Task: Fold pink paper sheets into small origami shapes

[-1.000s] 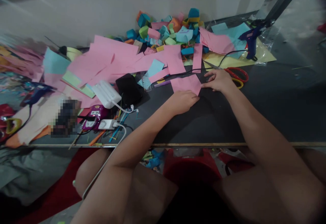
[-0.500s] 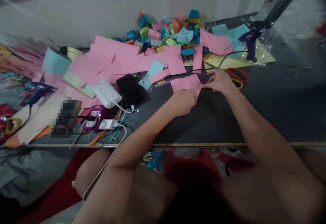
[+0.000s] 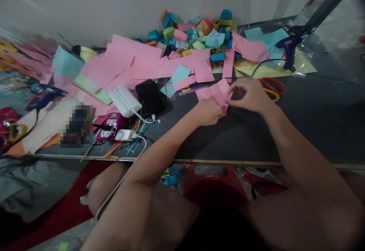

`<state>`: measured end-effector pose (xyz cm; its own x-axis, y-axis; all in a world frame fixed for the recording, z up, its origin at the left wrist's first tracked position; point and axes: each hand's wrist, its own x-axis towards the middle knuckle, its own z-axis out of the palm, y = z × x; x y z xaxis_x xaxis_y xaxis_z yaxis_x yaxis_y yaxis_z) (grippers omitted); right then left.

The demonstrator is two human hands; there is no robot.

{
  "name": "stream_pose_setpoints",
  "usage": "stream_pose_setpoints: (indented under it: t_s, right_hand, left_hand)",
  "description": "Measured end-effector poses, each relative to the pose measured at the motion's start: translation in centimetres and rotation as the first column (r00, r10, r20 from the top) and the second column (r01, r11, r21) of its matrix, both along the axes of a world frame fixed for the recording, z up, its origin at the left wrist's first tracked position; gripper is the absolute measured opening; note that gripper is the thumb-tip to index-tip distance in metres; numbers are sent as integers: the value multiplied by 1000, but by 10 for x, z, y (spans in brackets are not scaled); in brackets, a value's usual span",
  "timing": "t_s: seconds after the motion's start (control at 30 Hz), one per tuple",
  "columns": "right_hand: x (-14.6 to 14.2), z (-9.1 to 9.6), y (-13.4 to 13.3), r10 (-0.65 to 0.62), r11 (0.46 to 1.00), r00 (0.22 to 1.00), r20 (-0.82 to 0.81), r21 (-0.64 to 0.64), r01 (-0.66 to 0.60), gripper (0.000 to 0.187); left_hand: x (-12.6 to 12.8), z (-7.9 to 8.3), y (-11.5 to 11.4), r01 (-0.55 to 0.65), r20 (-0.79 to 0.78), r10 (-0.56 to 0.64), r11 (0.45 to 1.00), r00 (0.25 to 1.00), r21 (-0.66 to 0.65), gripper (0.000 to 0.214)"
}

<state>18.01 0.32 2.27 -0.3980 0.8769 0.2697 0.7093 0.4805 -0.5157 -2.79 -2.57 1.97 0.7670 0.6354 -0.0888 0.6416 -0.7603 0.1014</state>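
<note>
A creased piece of pink paper (image 3: 220, 92) is held between my hands, its right part tilted up from the dark table. My left hand (image 3: 210, 112) is closed on its lower edge, fingers curled under and partly hidden. At the paper's right edge, my right hand (image 3: 247, 94) grips it with curved thumb and fingers; the fingertips are slightly blurred. Just right of that hand lie scissors (image 3: 272, 87) with red and yellow handles. A purple pen (image 3: 194, 91) rests to the paper's left.
Folded coloured paper pieces (image 3: 196, 34) are heaped at the back wall. Pink sheets (image 3: 134, 59) spread left, near a white power bank (image 3: 124, 100) and a black pouch (image 3: 150, 98). A blue glue gun (image 3: 289, 49) stands back right, its cord crossing behind the paper; another glue gun (image 3: 47, 97) lies left.
The pink paper's right side has come up and its crease shows more. My right hand has turned in against the paper's edge. The whole view has shifted slightly.
</note>
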Motion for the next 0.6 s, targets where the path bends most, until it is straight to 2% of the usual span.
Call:
stream_pose_setpoints:
  t_s: [0.03, 0.1, 0.17, 0.4, 0.6]
  right_hand:
    - [-1, 0, 0, 62, 992, 996, 67, -117, -54, 14]
    - [-3, -2, 0, 118, 951, 981, 155, -303, -67, 10]
    - [-5, -3, 1, 103, 931, 981, 164, -363, -37, 8]
    - [-5, -1, 4, 17, 933, 983, 184, -355, 50, 4]
    - [0, -8, 15, -84, 936, 990, 115, -331, 118, 4]
  left_hand:
    - [0, 0, 1, -2, 1, 2, 1000, 1000, -5, 36]
    - [-1, 0, 1, -3, 1, 3, 1000, 1000, -5, 34]
    - [-1, 0, 1, 7, 1, -7, 1000, 1000, 1, 34]
    - [-2, -3, 3, 39, 13, -39, 999, 999, 3, 34]
    - [-2, 0, 3, 31, 6, -31, 999, 999, -24, 33]
